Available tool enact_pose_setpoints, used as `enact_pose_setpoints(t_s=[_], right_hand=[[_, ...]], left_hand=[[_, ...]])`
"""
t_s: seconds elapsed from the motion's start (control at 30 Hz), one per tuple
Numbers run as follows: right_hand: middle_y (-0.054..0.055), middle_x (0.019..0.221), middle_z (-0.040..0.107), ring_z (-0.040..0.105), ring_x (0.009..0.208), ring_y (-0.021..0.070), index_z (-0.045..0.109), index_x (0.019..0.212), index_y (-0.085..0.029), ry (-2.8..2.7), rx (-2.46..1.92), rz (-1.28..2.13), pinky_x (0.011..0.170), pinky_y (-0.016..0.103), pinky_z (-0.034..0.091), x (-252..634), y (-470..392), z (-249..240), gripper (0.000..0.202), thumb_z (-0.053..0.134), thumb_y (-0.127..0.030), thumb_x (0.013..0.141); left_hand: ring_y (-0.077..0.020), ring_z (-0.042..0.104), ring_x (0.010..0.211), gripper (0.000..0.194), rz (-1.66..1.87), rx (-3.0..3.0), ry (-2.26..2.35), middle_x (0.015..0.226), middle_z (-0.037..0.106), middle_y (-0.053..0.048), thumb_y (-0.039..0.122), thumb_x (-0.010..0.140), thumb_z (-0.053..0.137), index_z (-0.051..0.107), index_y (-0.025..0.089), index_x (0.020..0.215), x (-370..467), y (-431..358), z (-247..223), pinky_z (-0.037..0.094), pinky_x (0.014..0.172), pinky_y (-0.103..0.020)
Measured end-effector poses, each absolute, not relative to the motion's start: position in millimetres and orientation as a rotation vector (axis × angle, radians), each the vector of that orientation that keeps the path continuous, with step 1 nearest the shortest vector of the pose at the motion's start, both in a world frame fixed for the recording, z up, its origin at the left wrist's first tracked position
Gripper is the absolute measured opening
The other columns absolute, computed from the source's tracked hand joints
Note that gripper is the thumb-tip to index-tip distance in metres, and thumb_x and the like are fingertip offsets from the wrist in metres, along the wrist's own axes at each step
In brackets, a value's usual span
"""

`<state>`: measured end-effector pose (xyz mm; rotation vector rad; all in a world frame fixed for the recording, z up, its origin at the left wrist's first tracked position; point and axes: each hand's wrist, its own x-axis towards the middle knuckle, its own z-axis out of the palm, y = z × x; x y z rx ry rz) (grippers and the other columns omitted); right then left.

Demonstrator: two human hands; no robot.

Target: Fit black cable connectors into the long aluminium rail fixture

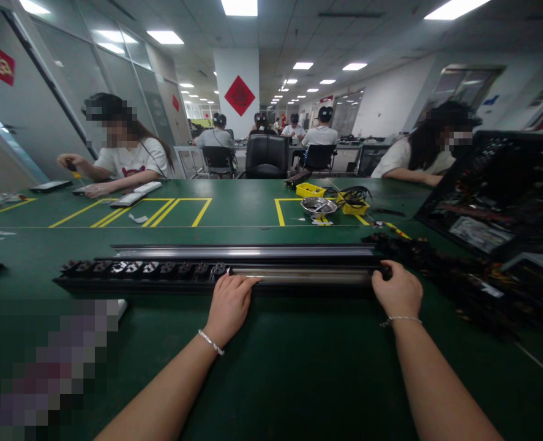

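Note:
A long black metal channel (308,277), like a power strip housing, lies across the green table in front of me. A row of black socket modules (149,269) fills its left part, while the right part shows a bare, shiny inside. My left hand (229,300) rests on the channel at the last module, fingers stretched over its front edge. At the channel's right end, my right hand (398,291) is closed with thumb and fingers around a small black part, mostly hidden by the fingers. Behind lies a second long strip (243,252), parallel to the first.
Tangled black parts (464,282) and a large dark bin (491,190) stand at right. Farther back are a metal bowl (318,207) and yellow trays (310,190). A blurred-out item (64,361) lies front left. Co-workers (124,147) sit across the table.

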<state>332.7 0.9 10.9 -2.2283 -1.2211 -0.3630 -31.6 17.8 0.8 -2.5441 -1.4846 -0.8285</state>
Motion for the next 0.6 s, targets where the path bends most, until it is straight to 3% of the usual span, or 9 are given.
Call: enact_pose_setpoints(t_s=[0.6], right_hand=[[0.01,0.083,0.061,0.054,0.084,0.0253,0.062,0.101,-0.017,-1.18,-2.228,-0.364,0.081,0.04,0.04,340.7,1.3,9.5,0.036,0.047,-0.034,0.074]], left_hand=[[-0.0184,0.056,0.093,0.032,-0.833,-2.544,-1.478,0.097,0.065,-0.002,0.018,0.088,0.043,0.058,0.03,0.113,-31.4,17.7,0.6,0.035,0.098,-0.044]])
